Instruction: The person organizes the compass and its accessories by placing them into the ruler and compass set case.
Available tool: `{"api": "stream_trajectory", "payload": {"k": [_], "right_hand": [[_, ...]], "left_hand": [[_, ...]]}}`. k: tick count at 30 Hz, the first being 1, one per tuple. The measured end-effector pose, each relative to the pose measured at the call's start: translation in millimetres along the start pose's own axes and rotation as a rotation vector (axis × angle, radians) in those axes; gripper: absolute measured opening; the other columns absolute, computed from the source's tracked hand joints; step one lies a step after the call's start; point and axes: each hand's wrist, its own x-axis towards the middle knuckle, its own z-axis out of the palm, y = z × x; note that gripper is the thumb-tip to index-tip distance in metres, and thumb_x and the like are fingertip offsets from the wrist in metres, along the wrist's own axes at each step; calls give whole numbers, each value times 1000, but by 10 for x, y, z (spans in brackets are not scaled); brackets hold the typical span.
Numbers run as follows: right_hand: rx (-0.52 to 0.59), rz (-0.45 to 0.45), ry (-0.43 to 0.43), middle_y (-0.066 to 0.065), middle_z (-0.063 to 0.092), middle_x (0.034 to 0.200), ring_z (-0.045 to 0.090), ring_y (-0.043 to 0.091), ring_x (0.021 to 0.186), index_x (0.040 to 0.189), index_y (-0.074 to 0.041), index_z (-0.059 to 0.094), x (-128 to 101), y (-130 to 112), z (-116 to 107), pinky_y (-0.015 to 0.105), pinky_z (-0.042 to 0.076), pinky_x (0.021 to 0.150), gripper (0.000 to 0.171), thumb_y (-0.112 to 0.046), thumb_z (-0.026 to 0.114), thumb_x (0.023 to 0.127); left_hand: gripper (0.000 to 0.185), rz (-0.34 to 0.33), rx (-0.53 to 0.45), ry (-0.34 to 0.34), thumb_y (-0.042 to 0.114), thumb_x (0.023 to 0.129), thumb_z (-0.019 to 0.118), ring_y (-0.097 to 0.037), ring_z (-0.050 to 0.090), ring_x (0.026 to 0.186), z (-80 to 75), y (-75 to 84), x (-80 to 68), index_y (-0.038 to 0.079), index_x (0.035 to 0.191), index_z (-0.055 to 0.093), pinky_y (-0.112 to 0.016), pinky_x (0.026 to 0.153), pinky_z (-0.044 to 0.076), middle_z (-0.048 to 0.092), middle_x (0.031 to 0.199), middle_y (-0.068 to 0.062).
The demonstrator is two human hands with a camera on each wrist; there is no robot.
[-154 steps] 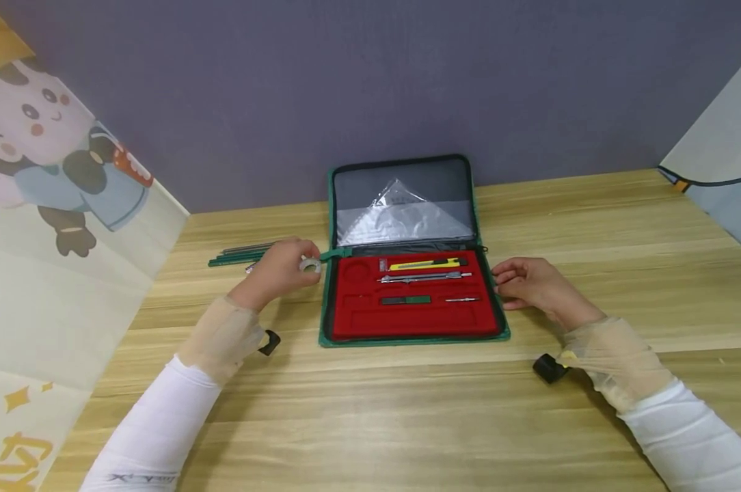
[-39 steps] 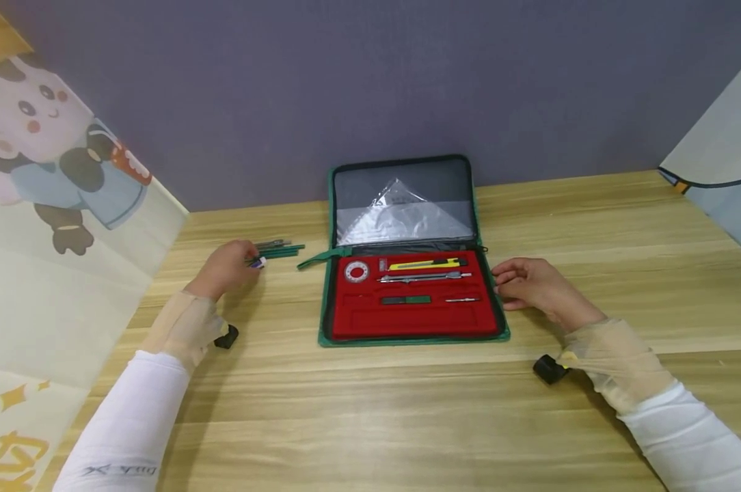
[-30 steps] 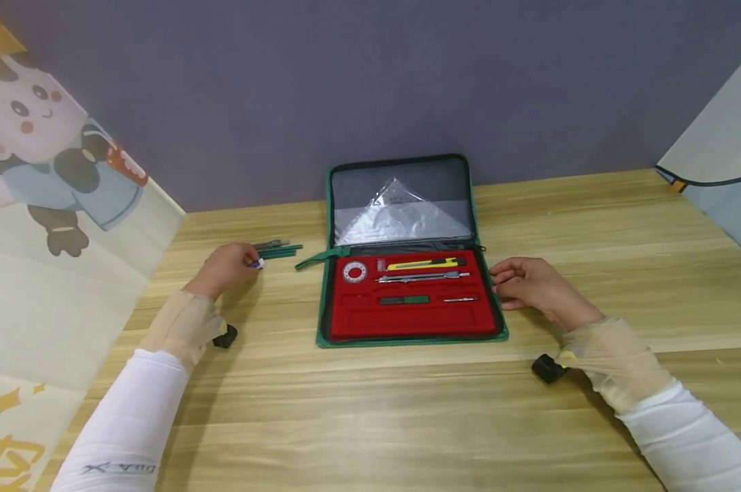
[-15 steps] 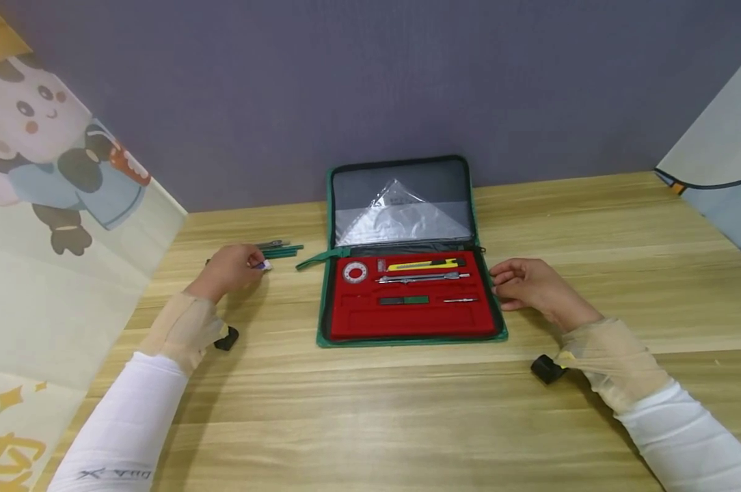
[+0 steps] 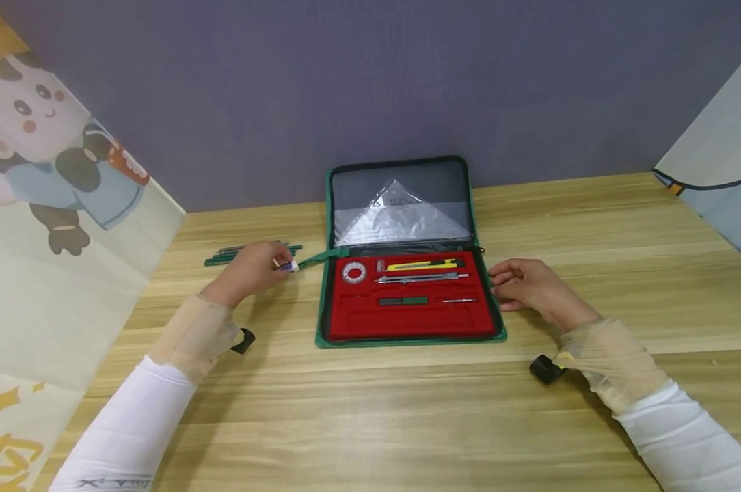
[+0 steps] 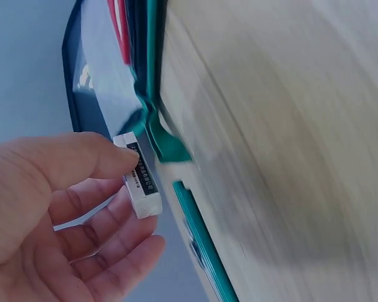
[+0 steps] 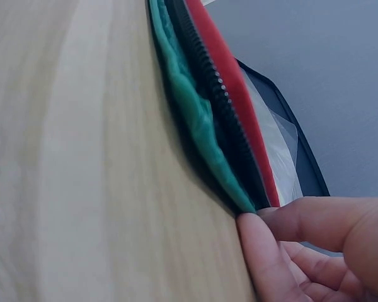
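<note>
From the head view, the left hand (image 5: 251, 268) is pinching a small white eraser (image 5: 288, 266) just left of the open green case (image 5: 411, 339), beside the case's green strap (image 5: 318, 257). Green pencils (image 5: 223, 258) are lying on the worktop (image 5: 370, 410) behind that hand. The right hand (image 5: 527, 287) is resting, fingers curled, at the case's right edge.

In the left wrist view, thumb and fingers are gripping the eraser (image 6: 138, 177) close to the strap (image 6: 167, 141).

In the right wrist view, the fingertips (image 7: 259, 236) are touching the case's green edge (image 7: 201, 123), holding nothing.
</note>
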Motion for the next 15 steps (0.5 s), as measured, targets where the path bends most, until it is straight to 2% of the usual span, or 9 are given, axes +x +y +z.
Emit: {"api": "stream_trajectory", "payload": {"k": [7,8,14,15], "right_hand": [[-2,2,-3,15,50,105,59,4,79,129,15,40,-6,-4,-4,26,56,67,45,3,53,88],[-3,1,-3,15,51,105,59,4,79,129,15,40,-6,-4,-4,26,56,67,45,3,53,88],[-2,3,2,16,50,105,59,4,79,129,15,40,2,0,-11,27,57,68,44,3,53,88],[-1,3,2,16,50,105,59,4,80,129,15,40,3,4,-12,27,57,68,45,3,53,87]], "left_hand": [[13,78,-10,27,4,84,66,-24,60,82,63,126,24,1,96,67,-40,73,49,66,90,-11],[12,90,-11,31,4,84,66,-24,60,81,74,141,28,1,95,67,-41,77,49,66,89,-11],[11,106,-30,17,4,83,65,-24,60,83,145,270,33,1,94,67,-41,80,50,66,89,-9],[13,103,-29,8,3,83,65,-23,59,83,157,294,30,1,96,67,-39,76,50,66,91,-10]]}}
